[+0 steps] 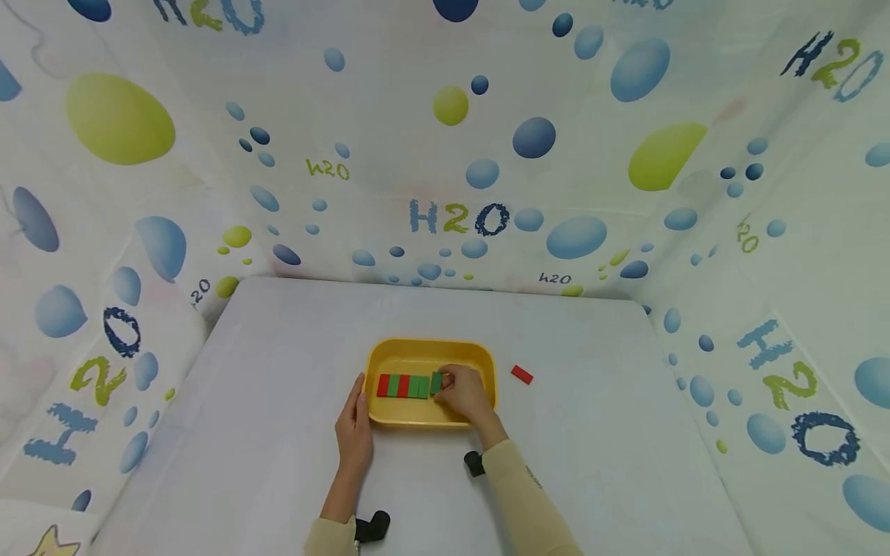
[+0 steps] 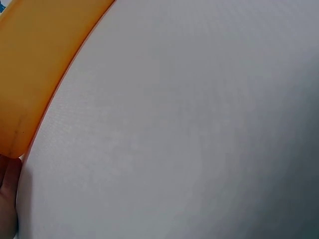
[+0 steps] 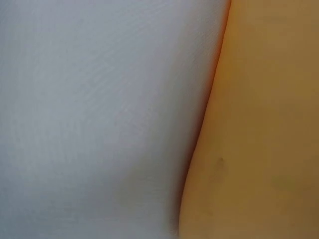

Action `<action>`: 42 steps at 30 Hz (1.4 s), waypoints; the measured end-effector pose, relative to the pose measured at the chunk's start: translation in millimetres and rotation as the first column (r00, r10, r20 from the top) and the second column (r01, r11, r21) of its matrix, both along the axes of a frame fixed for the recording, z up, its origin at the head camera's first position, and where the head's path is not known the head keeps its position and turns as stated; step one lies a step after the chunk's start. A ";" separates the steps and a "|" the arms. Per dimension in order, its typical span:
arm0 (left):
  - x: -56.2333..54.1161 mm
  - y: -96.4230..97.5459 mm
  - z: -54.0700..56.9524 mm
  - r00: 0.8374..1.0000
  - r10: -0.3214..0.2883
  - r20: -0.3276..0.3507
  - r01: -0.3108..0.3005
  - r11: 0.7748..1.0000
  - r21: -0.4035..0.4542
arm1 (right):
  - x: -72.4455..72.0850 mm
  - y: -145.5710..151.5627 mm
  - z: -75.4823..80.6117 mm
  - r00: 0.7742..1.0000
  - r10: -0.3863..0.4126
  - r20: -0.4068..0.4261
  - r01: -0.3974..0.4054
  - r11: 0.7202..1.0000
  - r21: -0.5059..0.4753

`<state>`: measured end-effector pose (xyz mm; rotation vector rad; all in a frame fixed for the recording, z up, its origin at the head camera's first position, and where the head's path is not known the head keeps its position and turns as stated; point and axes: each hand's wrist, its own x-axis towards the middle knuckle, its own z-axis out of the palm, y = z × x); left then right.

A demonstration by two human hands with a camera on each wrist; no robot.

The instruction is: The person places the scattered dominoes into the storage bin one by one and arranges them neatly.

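A yellow tray (image 1: 410,424) lies on the white table, its outer wall also filling the upper left of the left wrist view and the right side of the right wrist view. Along the tray's left end, my left hand (image 1: 355,432) rests with its fingers fairly straight against the wall. Inside, several red and green rectangular blocks (image 1: 403,386) stand side by side in a row. My right hand (image 1: 464,392) reaches over the tray's front rim and pinches a green block (image 1: 436,383) just right of that row, with a narrow gap between. Its fingers partly cover this block.
One red block (image 1: 522,374) lies on the table (image 1: 591,463) to the right of the tray. A white curtain (image 1: 389,116) with blue and green drops encloses the table at the back and sides. Black wrist devices (image 1: 373,527) show near both sleeves.
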<state>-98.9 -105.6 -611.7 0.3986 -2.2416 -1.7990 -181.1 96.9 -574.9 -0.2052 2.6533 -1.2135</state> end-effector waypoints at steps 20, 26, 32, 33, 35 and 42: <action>0.5 0.6 3.9 0.999 0.017 -0.034 -0.017 1.000 0.011 | -2.2 -3.9 -3.0 0.999 0.032 0.020 -0.034 0.997 0.073; 0.4 0.9 3.6 0.999 0.017 -0.032 -0.016 1.000 0.006 | -2.7 -4.2 -3.3 0.999 0.040 0.027 -0.042 0.996 0.083; -0.5 0.7 0.8 1.000 0.021 -0.005 -0.021 1.000 -0.007 | -2.5 -4.6 -3.0 0.999 0.039 0.039 -0.042 0.996 0.082; -0.6 0.5 0.7 1.000 0.020 -0.006 -0.020 1.000 -0.009 | -2.4 -4.7 -3.0 0.999 0.037 0.039 -0.041 0.996 0.083; -0.5 0.5 1.0 1.000 0.019 -0.007 -0.019 1.000 -0.011 | -2.1 -4.7 -3.0 0.998 0.038 0.042 -0.041 0.996 0.085; 0.3 0.8 2.5 1.000 0.016 -0.004 -0.016 1.000 -0.013 | -1.0 -5.0 -1.4 0.998 0.031 0.061 -0.036 0.996 0.077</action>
